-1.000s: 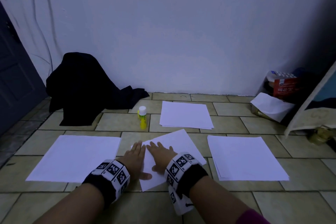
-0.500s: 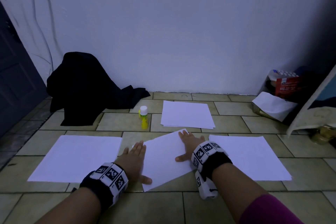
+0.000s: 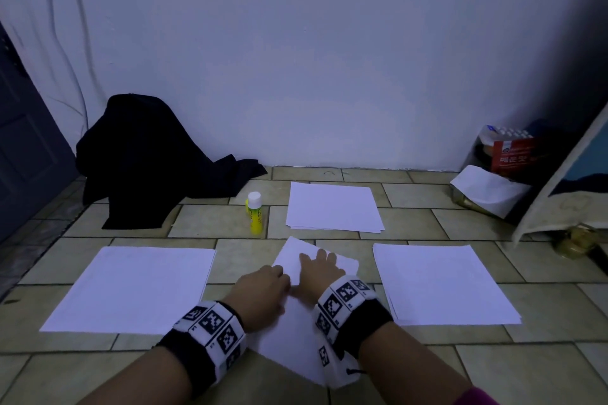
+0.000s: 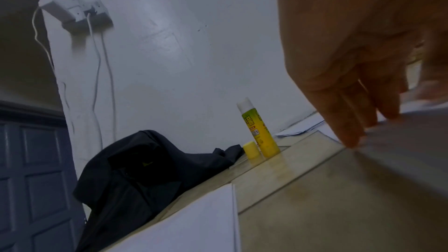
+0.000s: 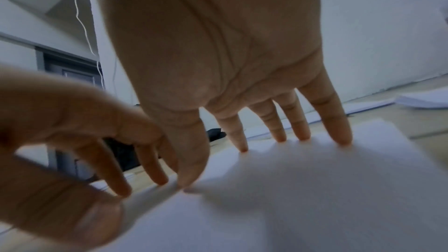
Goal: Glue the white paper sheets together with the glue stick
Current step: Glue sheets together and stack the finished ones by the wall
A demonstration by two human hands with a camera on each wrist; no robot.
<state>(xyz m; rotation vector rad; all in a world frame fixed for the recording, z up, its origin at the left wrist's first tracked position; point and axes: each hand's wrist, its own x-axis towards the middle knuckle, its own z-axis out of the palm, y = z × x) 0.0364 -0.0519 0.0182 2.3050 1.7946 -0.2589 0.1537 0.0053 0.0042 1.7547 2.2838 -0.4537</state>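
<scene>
the right hand [image 3: 320, 270] lies on the middle paper sheet [image 3: 296, 332], which rests on the tiled floor [image 3: 543, 371] turned at an angle. in the right wrist view its fingers [image 5: 339, 122] are straight and a little spread, and their tips press on the white sheet. the left hand [image 3: 263, 296] is at the left edge of the same sheet. its fingers [image 4: 344, 122] are bent downward and kept close together, and the tips touch the floor and the paper edge. if the thumb pinches the sheet, i cannot tell.

the glue stick [image 3: 255, 218] stands upright on the floor behind the hands, apart from them, with a yellow-green body and a white top. its yellow cap [image 4: 252, 149] stands just beside it in the left wrist view. the print on its label is too small to read.

three more paper stacks lie around: the left stack [image 3: 131, 289], the far stack [image 3: 334, 207] and the right stack [image 3: 444, 286]. a black cloth [image 3: 148, 158] lies by the wall. in the right corner a red package [image 3: 513, 154] carries white korean letters. both wrists wear bands [image 3: 214, 329] with black and white square codes.
</scene>
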